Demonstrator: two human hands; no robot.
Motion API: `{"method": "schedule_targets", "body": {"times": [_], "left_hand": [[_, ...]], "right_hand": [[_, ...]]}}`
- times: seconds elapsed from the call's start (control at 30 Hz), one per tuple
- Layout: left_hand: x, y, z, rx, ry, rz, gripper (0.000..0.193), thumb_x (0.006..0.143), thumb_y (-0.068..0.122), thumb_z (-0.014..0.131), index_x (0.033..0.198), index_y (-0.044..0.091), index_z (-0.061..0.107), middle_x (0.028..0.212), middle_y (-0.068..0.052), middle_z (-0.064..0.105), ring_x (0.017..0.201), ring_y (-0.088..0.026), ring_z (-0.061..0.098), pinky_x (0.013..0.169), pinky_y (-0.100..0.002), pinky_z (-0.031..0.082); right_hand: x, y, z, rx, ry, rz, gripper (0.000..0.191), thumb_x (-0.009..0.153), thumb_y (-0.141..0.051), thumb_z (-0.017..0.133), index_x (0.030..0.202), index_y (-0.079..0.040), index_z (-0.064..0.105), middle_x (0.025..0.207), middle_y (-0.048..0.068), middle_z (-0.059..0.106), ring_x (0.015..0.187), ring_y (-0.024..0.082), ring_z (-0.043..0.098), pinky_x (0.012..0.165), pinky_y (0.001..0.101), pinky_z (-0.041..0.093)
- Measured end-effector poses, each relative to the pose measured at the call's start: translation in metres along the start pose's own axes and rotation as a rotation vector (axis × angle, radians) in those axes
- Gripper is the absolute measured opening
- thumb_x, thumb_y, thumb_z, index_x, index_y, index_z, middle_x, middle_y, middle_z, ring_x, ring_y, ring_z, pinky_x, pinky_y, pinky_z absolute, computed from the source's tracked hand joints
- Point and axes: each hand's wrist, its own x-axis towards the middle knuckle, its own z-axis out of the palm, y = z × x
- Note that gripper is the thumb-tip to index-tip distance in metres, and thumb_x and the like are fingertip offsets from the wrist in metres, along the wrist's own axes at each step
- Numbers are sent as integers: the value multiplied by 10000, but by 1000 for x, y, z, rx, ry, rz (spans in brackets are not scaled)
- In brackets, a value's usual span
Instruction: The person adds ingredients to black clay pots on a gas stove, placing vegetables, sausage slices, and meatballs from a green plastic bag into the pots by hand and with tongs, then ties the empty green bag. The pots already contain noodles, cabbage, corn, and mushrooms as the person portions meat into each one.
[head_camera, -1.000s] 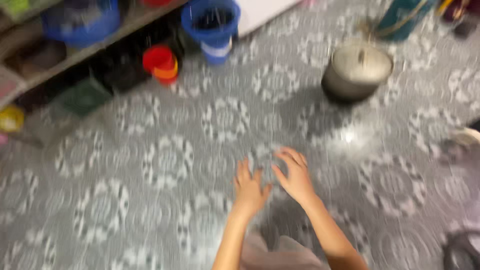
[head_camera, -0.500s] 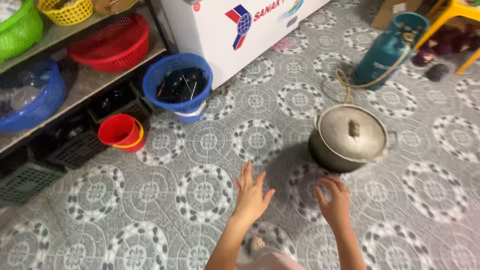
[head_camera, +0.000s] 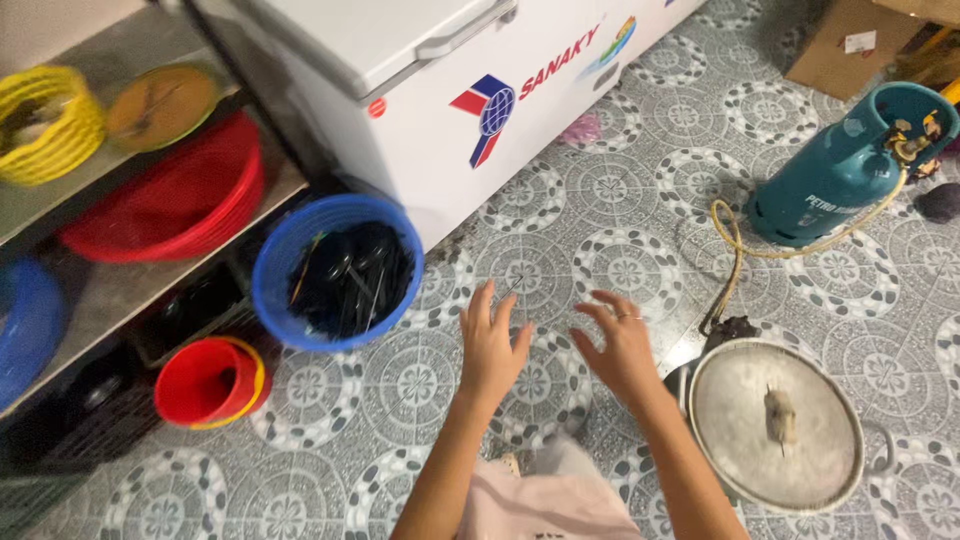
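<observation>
Both hands are held out empty with fingers spread above the tiled floor (head_camera: 640, 210) — the left hand (head_camera: 492, 345) nearer the blue basket (head_camera: 335, 270), the right hand (head_camera: 622, 345) just beside the lidded metal pot (head_camera: 775, 425), as if for balance.

Right of the right hand (head_camera: 622, 350), the lidded pot (head_camera: 775, 425) hid its contents. Left of the left hand (head_camera: 492, 345), the blue basket (head_camera: 275, 290) held dark, indistinct items.

Dull metal pot lid (head_camera: 775, 425), glossy plastic basket (head_camera: 335, 270)
</observation>
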Motion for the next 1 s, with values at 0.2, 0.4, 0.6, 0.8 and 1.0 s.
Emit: {"method": "schedule_targets", "body": {"times": [0.2,0.4,0.6,0.8,1.0], "left_hand": [[211,-50,51,-113,105,8,298,958,200,734,1206,47,675,1338,-172,591,1167,-375,611,1115,-560,412],[388,-132,72,50,376,96,130,850,125,779,944,108,692,1246,-106,667,1138,-349,642,1034,-484,483],[511,-231,106,99,267,-32,204,807,76,771,988,55,679,1222,-123,645,1160,-356,617,989,-483,491],[625,-340,162,478,305,106,484,800,83,769,1266,39,647,1265,-192,626,1202,-384,574,1056,-496,445],[659,-372,188,400,29,-204,473,701,205,795,1123,28,678,1023,-178,690,1037,-363,625,1001,-507,432]], "right_hand": [[145,145,35,-150,-123,169,356,811,-254,818,1143,-157,730,1339,149,622,1225,405,567,1000,517,489],[359,227,98,-80,-157,-21,381,789,-264,819,1143,-140,749,1340,171,607,1271,420,519,1010,556,450],[615,217,218,-131,-78,-397,534,816,-262,790,1302,-95,645,1398,218,545,1328,420,455,1083,565,374],[766,245,335,-305,-181,-652,630,779,-175,766,1386,-77,632,1354,146,595,1342,362,501,1128,578,395],[815,262,367,-219,-391,-653,403,751,-273,823,1059,-57,679,1040,173,734,1059,371,673,928,526,508]]}}
